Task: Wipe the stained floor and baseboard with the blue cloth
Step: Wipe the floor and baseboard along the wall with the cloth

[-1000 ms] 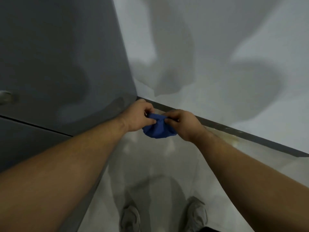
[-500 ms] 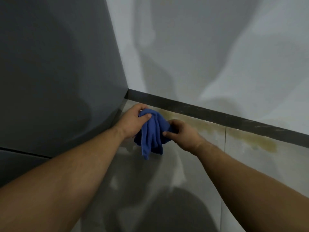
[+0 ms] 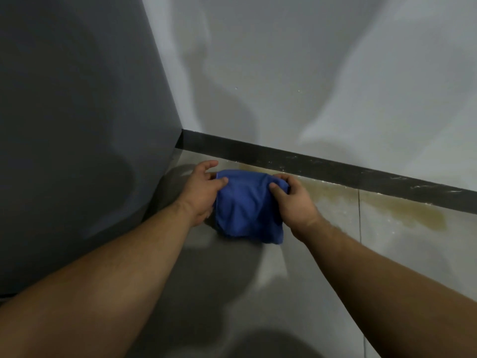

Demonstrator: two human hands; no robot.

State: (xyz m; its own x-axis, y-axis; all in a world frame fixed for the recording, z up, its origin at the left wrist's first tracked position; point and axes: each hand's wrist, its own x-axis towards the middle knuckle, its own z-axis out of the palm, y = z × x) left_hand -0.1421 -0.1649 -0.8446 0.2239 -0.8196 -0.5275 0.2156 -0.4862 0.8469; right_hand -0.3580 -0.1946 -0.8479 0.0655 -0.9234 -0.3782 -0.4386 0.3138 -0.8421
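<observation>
Blue cloth (image 3: 245, 210) stretched between left hand (image 3: 204, 195) and right hand (image 3: 294, 202).

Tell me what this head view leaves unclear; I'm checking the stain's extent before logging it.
- Stain under the blue cloth: covered by the cloth and both hands, left hand and right hand.
- Whether the cloth touches the floor: hidden by the cloth itself.
- Baseboard and stain to the right: cut off by the frame's right edge.
- Baseboard specks: too small to identify.
</observation>
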